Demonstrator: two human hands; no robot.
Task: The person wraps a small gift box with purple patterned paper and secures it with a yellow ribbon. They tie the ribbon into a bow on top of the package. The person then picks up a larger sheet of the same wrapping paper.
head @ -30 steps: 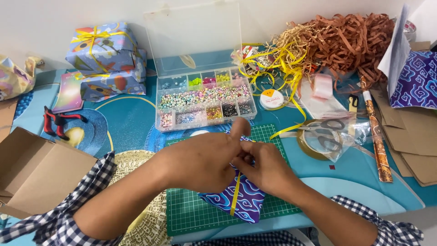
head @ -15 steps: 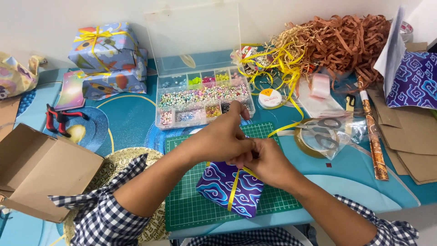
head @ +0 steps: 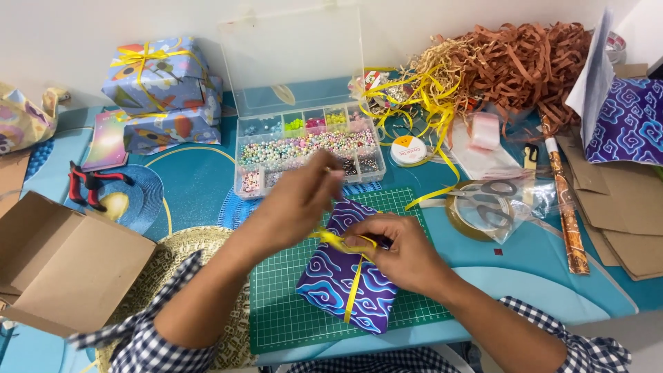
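Fingers of the right hand [head: 404, 252] are pinched shut on the yellow ribbon [head: 353, 293] at the knot, pressed down onto the top face of the purple-wrapped parcel [head: 345, 280] — a hold that appears to keep the crossing from slipping. Fingers of the left hand [head: 297, 207] are drawn together just above and to the left of the knot, seemingly closed on a short ribbon end; the exact contact is hidden by the knuckles and cannot be told for certain. The two hands meet over the parcel's upper half, so that the ribbon is kept taut between them.

The parcel is laid flat, slightly askew, on the green cutting mat [head: 290, 304], near the table's front edge and directly before the body — the mat gives a firm, level base. One ribbon band is seen running down the parcel's length to its near edge.

Beyond the mat, a clear compartment box of beads [head: 307, 148] stands with its lid raised. To its right lie a small round spool [head: 409, 150] and loose yellow ribbon curls [head: 414, 100], backed by a heap of brown paper shred [head: 511, 65]. Scissors [head: 494, 204] rest on a tape roll, just right of the mat. At far left, two wrapped gifts tied in yellow [head: 162, 93] are stacked; an open cardboard box [head: 65, 269] and red-handled pliers [head: 86, 183] lie well apart from the hands.
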